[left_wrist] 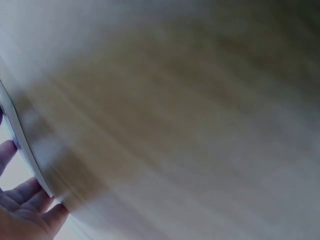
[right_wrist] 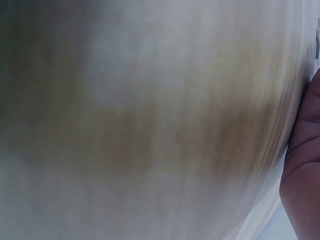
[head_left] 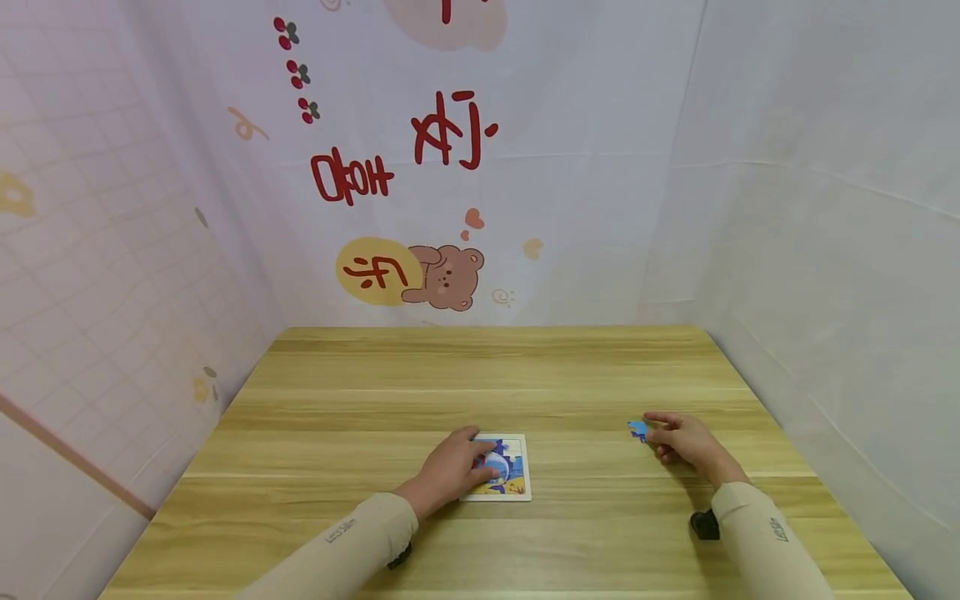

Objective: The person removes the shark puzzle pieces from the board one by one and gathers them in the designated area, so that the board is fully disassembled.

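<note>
A small framed picture puzzle (head_left: 516,467) with a white border lies on the table in the head view. My left hand (head_left: 448,468) rests across its left part, fingers spread over the picture and hiding some of it. In the left wrist view, fingers (left_wrist: 30,192) lie along the edge of the puzzle frame (left_wrist: 25,137). To the right, my right hand (head_left: 686,442) pinches a small blue puzzle piece (head_left: 637,429) at its right side, and the fingertips cover part of it. Only the edge of the right palm (right_wrist: 305,155) appears in the right wrist view.
The wood-grain table (head_left: 337,400) meets a printed white backdrop (head_left: 585,167) behind and at both sides. Dark wrist-camera mounts show below each sleeve, the right one (head_left: 704,525) close to the tabletop.
</note>
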Available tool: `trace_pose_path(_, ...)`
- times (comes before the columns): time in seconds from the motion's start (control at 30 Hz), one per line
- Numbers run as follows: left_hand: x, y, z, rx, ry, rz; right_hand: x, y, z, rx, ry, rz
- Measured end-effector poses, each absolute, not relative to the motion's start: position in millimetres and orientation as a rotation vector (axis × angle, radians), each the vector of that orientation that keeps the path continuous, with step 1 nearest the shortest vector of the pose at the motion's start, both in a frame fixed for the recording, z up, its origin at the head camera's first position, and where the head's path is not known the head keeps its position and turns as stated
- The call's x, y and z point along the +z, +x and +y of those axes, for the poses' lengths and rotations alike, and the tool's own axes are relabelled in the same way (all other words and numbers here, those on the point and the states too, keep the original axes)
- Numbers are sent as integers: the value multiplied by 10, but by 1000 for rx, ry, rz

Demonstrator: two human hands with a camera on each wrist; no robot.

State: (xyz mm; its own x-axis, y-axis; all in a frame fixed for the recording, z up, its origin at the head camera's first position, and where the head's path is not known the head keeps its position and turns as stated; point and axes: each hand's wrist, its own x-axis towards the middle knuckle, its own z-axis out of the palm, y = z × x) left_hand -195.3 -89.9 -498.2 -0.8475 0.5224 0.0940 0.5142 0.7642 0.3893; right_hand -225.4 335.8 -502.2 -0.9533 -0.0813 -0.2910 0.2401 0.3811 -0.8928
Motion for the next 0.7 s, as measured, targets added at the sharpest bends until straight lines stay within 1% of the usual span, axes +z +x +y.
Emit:
trace_pose_path(0.4, -4958, -1957, -850, 651, 811, 2929, -4952, -2217, 3222, -1603, 179, 2457)
trace_pose_path(0.53, -4959, -1963, -854, 644, 794, 2930, -4908, -2226, 3058, -1580, 170, 2517)
trace_pose_path(0.7, -4963, -1982, -908, 702, 751, 2936, -4835, -2251, 2719, -1640, 115, 2492)
